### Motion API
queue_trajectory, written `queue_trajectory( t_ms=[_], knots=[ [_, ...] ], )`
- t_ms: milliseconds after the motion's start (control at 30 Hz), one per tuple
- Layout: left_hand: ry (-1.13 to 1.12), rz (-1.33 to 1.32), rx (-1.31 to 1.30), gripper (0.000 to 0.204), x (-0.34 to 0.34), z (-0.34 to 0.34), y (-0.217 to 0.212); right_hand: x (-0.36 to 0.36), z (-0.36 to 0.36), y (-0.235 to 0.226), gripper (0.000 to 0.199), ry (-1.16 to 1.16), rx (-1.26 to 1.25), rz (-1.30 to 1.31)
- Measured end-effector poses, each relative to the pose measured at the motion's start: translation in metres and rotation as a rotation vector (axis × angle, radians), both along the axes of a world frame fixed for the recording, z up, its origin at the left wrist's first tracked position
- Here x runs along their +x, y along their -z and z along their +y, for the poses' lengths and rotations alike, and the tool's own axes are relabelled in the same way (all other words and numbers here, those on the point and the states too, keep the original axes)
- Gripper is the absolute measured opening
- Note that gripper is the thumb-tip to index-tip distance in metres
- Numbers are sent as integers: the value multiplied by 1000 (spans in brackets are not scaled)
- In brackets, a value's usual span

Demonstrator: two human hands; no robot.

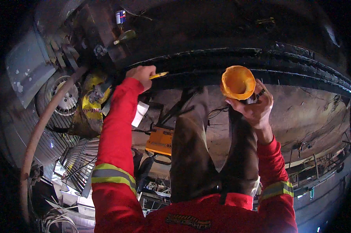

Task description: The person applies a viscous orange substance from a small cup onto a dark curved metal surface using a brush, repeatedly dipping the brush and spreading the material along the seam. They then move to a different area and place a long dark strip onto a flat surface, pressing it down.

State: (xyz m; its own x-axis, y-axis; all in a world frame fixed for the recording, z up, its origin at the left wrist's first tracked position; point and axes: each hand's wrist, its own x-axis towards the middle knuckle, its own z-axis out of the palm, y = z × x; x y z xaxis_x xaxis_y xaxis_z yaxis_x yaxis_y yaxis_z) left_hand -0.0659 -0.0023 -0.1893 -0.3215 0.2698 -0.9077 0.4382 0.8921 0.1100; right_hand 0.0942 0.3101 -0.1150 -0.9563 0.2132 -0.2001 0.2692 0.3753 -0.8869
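Note:
My left hand (141, 75) is closed in a fist at the black metal beam (198, 75). A slim yellow stick-like tool (159, 75) pokes out of it to the right; its exact kind is hidden by the fingers. My right hand (257, 105), with a dark ring on one finger, grips an orange-yellow cup (238, 82) from its near right side. The cup has an uneven rim and its mouth faces up toward me. What lies inside it is hard to make out. Both arms wear red sleeves with reflective bands.
An orange boxy machine (159, 140) stands left of my legs, near a white sheet (140, 113). Farther left are a wheel (63, 95), a yellow sack (91, 105) and a thick curved pipe (41, 134). A can (120, 16) and a bottle (125, 37) lie beyond the beam.

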Motion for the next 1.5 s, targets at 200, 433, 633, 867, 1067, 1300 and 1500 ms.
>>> queue_trajectory(
  t_ms=[200,433,633,867,1067,1300,1500],
  knots=[
    [-53,158,36,22,0,31,3,9,-5,-2,60,183,-188,-84],
    [-41,101,63,20,32,49,-38,19,3,-1,56,154,-186,-103],
    [-783,374,725,24,76,34,-180,17,27,-18,59,-42,-94,48],
    [-95,484,726,30,81,131,-345,4,54,-74,61,-245,56,235],
    [257,679,624,26,87,174,-339,1,61,-89,59,-250,112,428],
    [-164,488,815,17,96,146,-305,23,58,-77,56,-198,211,458],
    [-364,444,925,17,128,141,-227,33,53,-42,58,-216,268,516]
  ],
)
